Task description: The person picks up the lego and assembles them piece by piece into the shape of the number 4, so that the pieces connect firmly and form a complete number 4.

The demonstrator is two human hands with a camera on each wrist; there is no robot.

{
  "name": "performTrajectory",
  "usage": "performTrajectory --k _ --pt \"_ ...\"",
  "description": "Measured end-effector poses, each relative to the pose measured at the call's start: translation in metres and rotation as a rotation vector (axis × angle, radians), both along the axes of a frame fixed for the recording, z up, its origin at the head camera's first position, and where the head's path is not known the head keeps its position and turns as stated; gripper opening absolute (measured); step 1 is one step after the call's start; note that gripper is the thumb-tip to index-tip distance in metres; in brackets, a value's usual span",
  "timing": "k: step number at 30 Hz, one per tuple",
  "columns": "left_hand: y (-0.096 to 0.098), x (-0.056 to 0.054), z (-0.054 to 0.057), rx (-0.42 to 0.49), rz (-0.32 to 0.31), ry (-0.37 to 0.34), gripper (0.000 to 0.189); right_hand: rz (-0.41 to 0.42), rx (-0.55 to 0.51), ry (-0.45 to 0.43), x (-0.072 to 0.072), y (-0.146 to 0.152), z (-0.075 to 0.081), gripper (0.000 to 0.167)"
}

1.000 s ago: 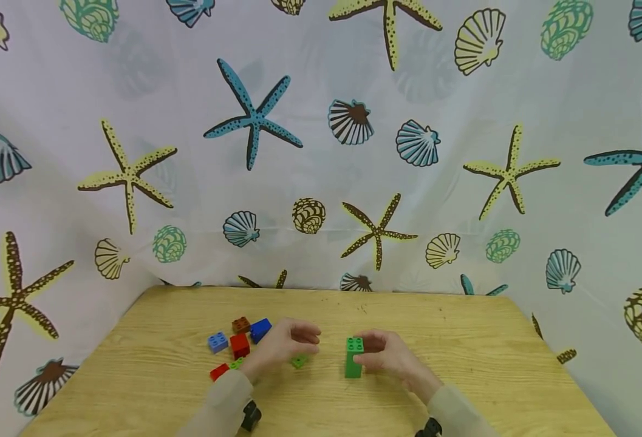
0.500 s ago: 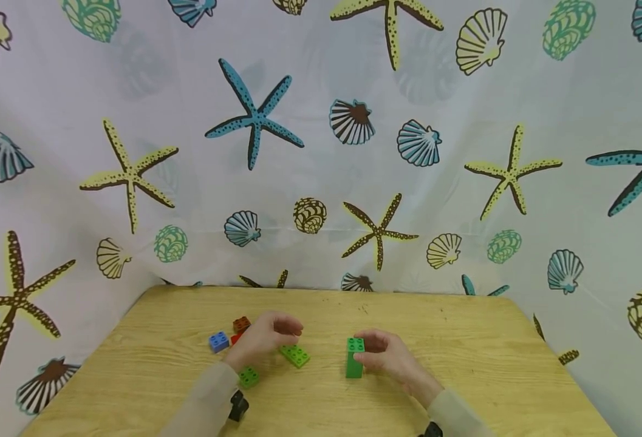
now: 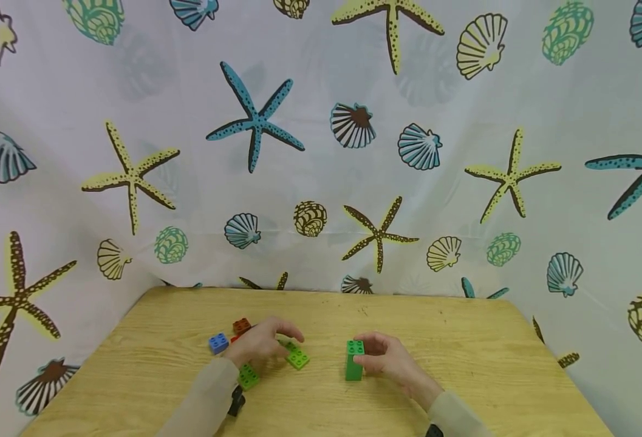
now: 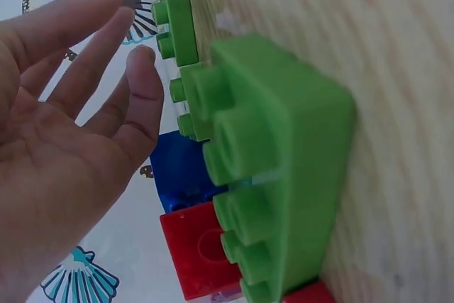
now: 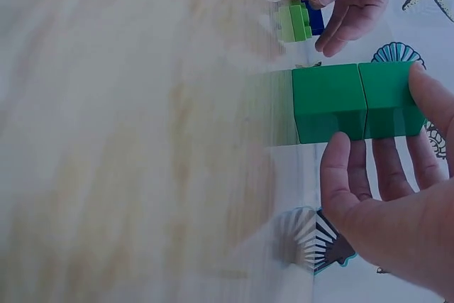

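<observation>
My right hand [image 3: 389, 361] holds an upright stack of two dark green toy building bricks [image 3: 355, 363] on the table, with thumb and fingers on its sides. In the right wrist view, the stack [image 5: 330, 104] shows a seam between its two bricks. My left hand [image 3: 263, 343] hovers over the loose bricks at left, its fingers loosely bent and holding nothing. Just beside its fingertips lies a lime green brick [image 3: 297, 358]. Another green brick [image 3: 248, 377] lies under the wrist; a lime brick [image 4: 305, 147] looms large in the left wrist view.
Left of my left hand lie a light blue brick [image 3: 218, 343] and a brown brick [image 3: 241, 326]. A red brick [image 4: 202, 250] and a dark blue brick [image 4: 184, 168] show in the left wrist view. A shell-and-starfish patterned curtain [image 3: 321, 176] stands behind the wooden table [image 3: 463, 352].
My left hand has drawn back to the left, uncovering the lime green brick, then dipped slightly with its fingers spreading. My right hand and the dark green stack have stayed in place.
</observation>
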State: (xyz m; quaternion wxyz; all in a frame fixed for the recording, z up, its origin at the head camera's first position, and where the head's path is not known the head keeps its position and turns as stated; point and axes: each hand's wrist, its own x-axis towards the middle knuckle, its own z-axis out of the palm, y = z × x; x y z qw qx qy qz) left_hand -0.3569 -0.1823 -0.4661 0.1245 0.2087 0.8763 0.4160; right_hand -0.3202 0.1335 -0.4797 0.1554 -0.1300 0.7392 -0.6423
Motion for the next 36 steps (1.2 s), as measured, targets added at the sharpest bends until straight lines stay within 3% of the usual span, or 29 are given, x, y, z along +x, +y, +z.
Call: performTrajectory --k 9,15,22,30,36 --pt "0.001 -0.003 -0.006 -0.072 -0.022 -0.052 0.054 -0.004 -0.003 -0.01 0.001 0.0 -0.001 0.053" --pt "0.002 -0.006 -0.01 -0.071 -0.023 -0.035 0.047 -0.002 0.006 -0.016 0.001 0.001 -0.003 0.052" --pt "0.012 -0.001 -0.006 -0.083 -0.014 -0.044 0.046 -0.012 -0.001 -0.019 0.0 0.002 -0.004 0.052" --pt "0.022 0.001 -0.003 -0.216 0.011 0.001 0.05 -0.012 -0.041 -0.055 -0.001 0.001 -0.004 0.052" --pt "0.022 0.001 -0.005 -0.2 0.031 -0.031 0.056 -0.011 -0.044 -0.073 -0.001 0.0 -0.004 0.051"
